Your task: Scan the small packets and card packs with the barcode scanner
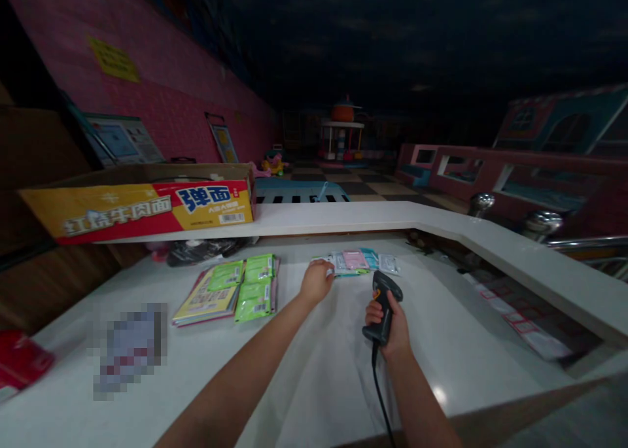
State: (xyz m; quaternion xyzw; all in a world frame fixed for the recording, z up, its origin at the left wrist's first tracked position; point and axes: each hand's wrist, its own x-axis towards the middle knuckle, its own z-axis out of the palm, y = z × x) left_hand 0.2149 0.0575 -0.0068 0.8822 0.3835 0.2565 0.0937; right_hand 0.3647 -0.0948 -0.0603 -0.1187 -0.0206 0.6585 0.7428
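My right hand (398,330) is wrapped round the grip of a black barcode scanner (380,310), its head tilted up and its cable running down toward me. My left hand (318,282) reaches to the left end of a row of small flat packets (354,260) in pink, white, blue and green. Its fingers are closed on the edge of a pale packet (330,273), mostly hidden by the hand. Left of that hand, several green packets (255,297) lie over and beside a stack of yellow and pink booklets (209,297).
A raised white ledge (333,216) borders the counter (314,382) and carries a red and yellow carton (157,203) at left. Beneath it lies a dark plastic bag (196,252). A red package (22,363) sits at the left edge, near a blurred-out item (130,350). Metal knobs (542,224) stand at right.
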